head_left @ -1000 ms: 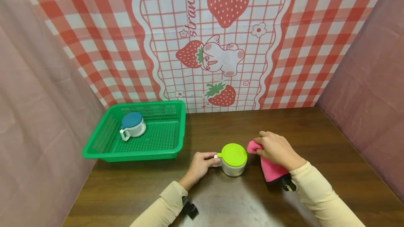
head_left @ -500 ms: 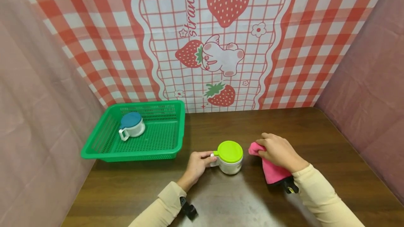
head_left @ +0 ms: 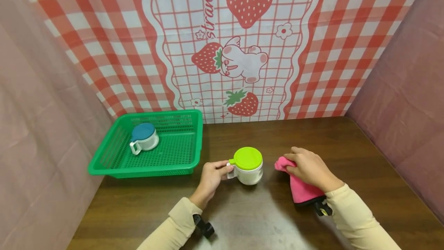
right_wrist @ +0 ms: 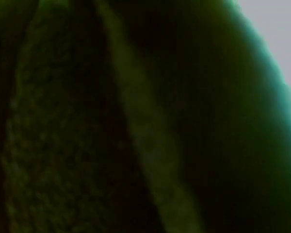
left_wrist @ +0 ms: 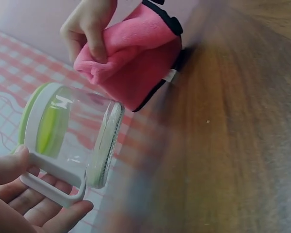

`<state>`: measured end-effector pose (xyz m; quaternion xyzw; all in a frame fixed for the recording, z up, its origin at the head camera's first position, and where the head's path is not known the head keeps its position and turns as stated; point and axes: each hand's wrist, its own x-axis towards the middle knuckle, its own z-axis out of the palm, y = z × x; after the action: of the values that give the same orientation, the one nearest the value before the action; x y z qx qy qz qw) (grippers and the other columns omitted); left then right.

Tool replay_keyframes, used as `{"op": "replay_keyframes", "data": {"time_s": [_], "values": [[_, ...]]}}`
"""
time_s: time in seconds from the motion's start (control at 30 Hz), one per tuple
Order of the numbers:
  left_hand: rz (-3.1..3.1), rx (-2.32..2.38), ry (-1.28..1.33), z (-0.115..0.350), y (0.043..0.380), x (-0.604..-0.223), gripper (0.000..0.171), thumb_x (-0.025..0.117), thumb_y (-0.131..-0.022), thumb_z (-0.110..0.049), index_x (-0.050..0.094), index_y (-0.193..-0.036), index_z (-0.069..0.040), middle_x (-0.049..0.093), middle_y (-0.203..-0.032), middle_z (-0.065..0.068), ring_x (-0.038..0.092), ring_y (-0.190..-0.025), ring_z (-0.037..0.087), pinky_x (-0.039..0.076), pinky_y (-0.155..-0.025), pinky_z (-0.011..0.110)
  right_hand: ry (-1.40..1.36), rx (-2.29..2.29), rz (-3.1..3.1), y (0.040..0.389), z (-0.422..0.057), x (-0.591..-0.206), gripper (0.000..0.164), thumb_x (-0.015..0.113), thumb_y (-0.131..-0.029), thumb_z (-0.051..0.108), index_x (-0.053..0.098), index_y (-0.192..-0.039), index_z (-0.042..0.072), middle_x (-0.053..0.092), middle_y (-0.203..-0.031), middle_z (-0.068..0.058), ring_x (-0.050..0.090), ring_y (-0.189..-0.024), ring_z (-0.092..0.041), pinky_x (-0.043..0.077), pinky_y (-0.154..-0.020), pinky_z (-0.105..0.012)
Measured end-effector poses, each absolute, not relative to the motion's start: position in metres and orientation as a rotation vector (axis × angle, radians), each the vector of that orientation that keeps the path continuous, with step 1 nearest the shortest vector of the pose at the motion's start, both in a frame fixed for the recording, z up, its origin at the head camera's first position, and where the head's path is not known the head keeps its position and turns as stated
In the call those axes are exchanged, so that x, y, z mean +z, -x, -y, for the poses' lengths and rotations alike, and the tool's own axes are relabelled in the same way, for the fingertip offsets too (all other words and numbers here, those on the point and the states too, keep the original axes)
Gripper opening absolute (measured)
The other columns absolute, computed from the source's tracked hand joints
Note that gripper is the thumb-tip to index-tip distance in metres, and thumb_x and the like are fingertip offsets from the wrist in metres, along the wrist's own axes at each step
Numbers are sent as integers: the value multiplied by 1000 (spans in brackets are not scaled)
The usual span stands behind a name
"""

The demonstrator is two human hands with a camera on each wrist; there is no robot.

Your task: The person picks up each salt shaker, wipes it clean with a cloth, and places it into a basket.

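My left hand pinches the white handle of a clear glass seasoning jar with a lime-green lid. In the left wrist view the same jar is held by its handle between thumb and fingers, its glass base clear of the wooden surface. To the right, my right hand grips a pink cloth with dark edging, a bunched end poking out past the fingertips. The cloth hangs close beside the jar in the left wrist view. The right wrist view is dark and blurred, blocked by something very near.
A green plastic basket stands at the back left of the brown wooden table. Inside sits a second jar with a blue lid and white handle. A checked strawberry-print cloth hangs behind, with pink curtains at both sides.
My left hand has raised the jar and moved it left and away from me, toward the basket. My right hand, with the cloth, has shifted slightly right.
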<state>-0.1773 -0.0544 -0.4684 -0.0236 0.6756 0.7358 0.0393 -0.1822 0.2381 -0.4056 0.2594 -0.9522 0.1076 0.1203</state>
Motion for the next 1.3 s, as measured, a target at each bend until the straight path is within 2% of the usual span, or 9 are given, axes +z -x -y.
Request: {"op": "replay_keyframes", "data": {"time_s": [0.57,0.83,1.1,1.3], "values": [[-2163,2295,87,75,184,-423,27,69,-87,-1,67,-110,13,69,-106,28,69,-78,13,59,-74,36,-751,354,2754,175,-246,-406,26,79,-74,14,75,-100,9,48,-74,6,44,-66,-9,37,-58,-28],[-2122,2370,109,92,193,-392,27,67,-87,3,66,-112,14,73,-100,18,69,-79,13,59,-72,34,-741,392,2721,171,-248,-405,25,80,-74,13,75,-99,12,48,-73,9,42,-64,-7,36,-58,-26],[-2176,2340,177,113,204,-374,30,66,-90,-3,65,-117,10,71,-111,20,70,-88,16,60,-73,35,-748,428,2680,169,-250,-405,25,79,-74,12,76,-98,10,49,-74,10,41,-64,-5,35,-58,-24],[-2169,2334,279,134,213,-361,34,64,-94,-10,63,-124,6,71,-111,12,70,-95,17,59,-74,33,-748,524,2530,171,-250,-410,27,82,-72,9,75,-98,7,54,-77,8,42,-66,-3,37,-58,-22]]}}
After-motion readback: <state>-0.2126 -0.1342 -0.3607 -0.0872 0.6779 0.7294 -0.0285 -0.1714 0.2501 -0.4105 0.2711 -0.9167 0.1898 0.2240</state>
